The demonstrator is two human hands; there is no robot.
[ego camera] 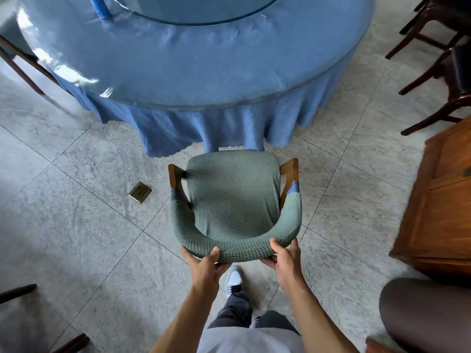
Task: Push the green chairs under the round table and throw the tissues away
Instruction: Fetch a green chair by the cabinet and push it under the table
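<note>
you are gripping the curved backrest of the green chair (233, 200) with both hands, left hand (204, 261) and right hand (284, 258) curling round its rim. the chair is standing on the tiled floor (89, 238), its seat front just touching the blue-draped round surface (204, 72).

soft, even daylight fills the scene, with white glare streaking the glossy left rim of the table (76, 72) and a pale patch on the floor (51, 238) at left. wide-angle distortion bends the edges, where the dark chairs (433, 47) blur slightly; shadows are faint.
</note>
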